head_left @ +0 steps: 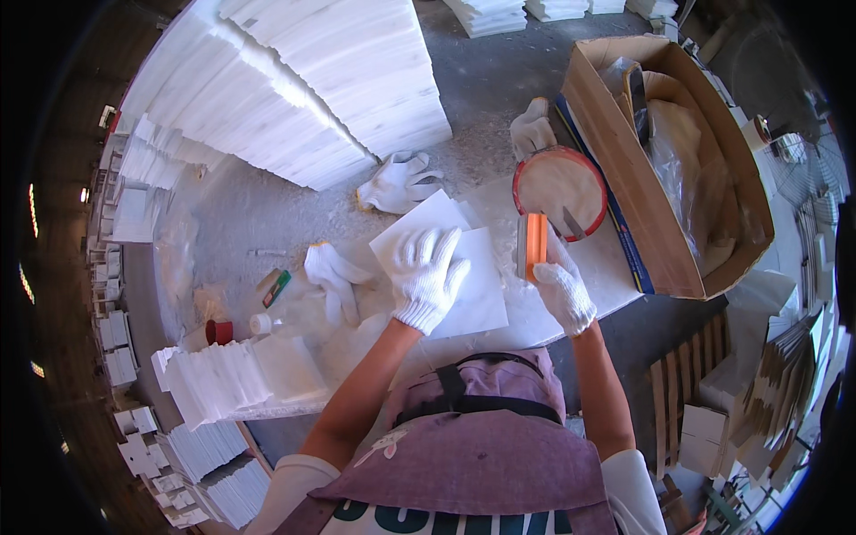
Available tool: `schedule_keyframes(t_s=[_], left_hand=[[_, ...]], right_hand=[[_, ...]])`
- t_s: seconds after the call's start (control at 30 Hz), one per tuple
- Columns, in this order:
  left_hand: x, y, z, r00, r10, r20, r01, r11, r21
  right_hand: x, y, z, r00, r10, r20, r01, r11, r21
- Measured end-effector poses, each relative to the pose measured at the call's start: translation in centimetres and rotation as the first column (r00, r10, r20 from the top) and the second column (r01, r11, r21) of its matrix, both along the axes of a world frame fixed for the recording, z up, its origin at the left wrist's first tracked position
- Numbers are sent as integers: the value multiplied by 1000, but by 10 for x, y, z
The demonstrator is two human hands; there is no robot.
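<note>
My left hand [427, 278], in a white knitted glove, lies flat with its fingers stretched out on a white square tile [481, 290]. Another white square piece [392, 236] shows partly under that hand, turned at an angle. An orange scraper [534, 245] with a grey metal edge is gripped in my right hand [563, 290], also gloved, just right of the tile. Beyond the scraper sits a round red-rimmed tub [548, 183] of pale paste, with a small metal blade [572, 222] standing in it.
Tall stacks of white slabs [294, 98] rise at the back left. Loose white gloves [397, 183] lie on the dusty table. A green-handled tool [277, 289], a red cup [218, 333] and a slab row [214, 382] are at left. An open cardboard box [615, 169] stands right.
</note>
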State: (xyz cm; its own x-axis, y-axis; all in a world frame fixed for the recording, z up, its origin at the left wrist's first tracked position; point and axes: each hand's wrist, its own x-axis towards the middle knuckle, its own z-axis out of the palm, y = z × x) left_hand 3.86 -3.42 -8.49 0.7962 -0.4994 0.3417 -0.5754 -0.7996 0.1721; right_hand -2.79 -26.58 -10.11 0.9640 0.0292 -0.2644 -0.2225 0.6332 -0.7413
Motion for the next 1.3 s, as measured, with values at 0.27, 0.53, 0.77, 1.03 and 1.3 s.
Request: schedule_keyframes(t_s=[0.27, 0.53, 0.77, 1.03, 1.3], left_hand=[[-6, -20, -5, 997, -67, -23, 66, 997, -37], [-7, -28, 4, 998, -50, -40, 50, 999, -16], [-7, -26, 3, 999, -42, -15, 42, 999, 6], [-6, -27, 4, 999, -29, 15, 29, 999, 18], [-6, -27, 1, 999, -44, 18, 44, 999, -21]], right_hand=[[-40, 20, -3, 998, 19, -65, -21, 999, -31], [-29, 38, -7, 995, -101, -20, 79, 874, -479], [-14, 35, 11, 994, -108, -9, 81, 796, -599], [-40, 36, 4, 1000, -21, -12, 9, 781, -624], [-60, 40, -14, 995, -8, -97, -42, 864, -502]])
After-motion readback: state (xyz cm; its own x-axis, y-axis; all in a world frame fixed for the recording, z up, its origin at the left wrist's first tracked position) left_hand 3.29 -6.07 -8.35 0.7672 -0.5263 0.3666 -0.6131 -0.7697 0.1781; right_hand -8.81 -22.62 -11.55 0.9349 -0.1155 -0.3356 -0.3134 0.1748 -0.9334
